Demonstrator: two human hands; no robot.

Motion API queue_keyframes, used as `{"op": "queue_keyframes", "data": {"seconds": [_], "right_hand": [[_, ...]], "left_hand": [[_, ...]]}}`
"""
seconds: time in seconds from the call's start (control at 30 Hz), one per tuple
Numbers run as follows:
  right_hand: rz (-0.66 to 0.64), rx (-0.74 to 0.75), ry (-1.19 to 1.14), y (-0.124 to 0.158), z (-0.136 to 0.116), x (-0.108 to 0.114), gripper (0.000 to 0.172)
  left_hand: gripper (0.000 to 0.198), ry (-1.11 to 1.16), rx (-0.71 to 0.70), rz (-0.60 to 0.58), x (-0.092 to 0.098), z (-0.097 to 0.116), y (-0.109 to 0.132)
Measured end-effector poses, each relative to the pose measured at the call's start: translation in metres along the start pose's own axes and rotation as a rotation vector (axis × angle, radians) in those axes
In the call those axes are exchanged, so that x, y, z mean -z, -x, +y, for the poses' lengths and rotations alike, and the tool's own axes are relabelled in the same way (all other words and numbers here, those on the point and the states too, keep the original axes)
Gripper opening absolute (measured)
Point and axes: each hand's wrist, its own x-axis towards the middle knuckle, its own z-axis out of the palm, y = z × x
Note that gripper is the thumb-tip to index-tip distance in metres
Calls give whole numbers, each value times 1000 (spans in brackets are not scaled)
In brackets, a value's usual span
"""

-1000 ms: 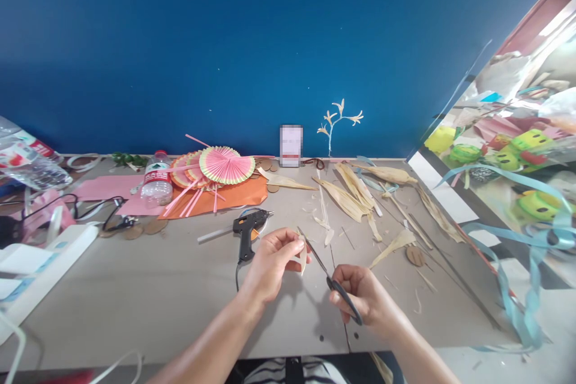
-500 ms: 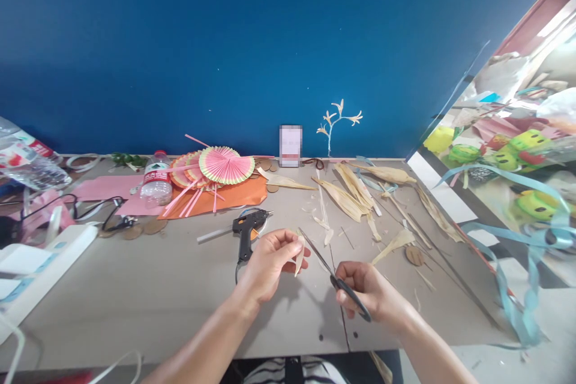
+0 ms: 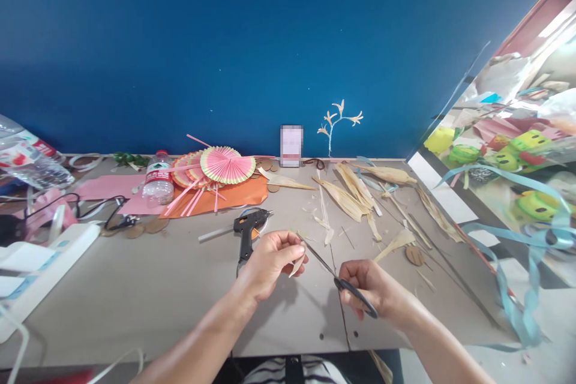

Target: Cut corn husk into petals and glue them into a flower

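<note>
Between the thumb and fingers of my left hand (image 3: 279, 258) is a small pale piece of dried corn husk (image 3: 296, 265), pointing downward. My right hand (image 3: 371, 288) grips a pair of scissors (image 3: 320, 261) with dark handles. Their blades reach left and up, with the tips at the upper end of the husk piece by my left fingertips. Whether the blades touch the husk I cannot tell. A black glue gun (image 3: 246, 234) with a clear glue stick lies just beyond my left hand. Several dried husks (image 3: 344, 198) are spread beyond my right hand.
Pink paper fans (image 3: 227, 165) lie on orange paper at the back left beside a plastic bottle (image 3: 158, 180). A white power strip (image 3: 49, 276) is at the left. A small flower branch (image 3: 332, 127) stands against the blue wall. Light blue ribbon (image 3: 533, 276) hangs at the right edge.
The husk piece has tilted, its lower end swinging left. The scissors' blades look closer together, with their tips now at the husk's top. My right hand has shifted slightly right.
</note>
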Motion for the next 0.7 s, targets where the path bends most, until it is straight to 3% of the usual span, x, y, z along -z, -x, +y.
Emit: {"op": "queue_keyframes", "data": {"seconds": [0.7], "right_hand": [[10,-28,34,4,5,4,41]], "left_hand": [[10,39,119,-63,3,3,1]]}}
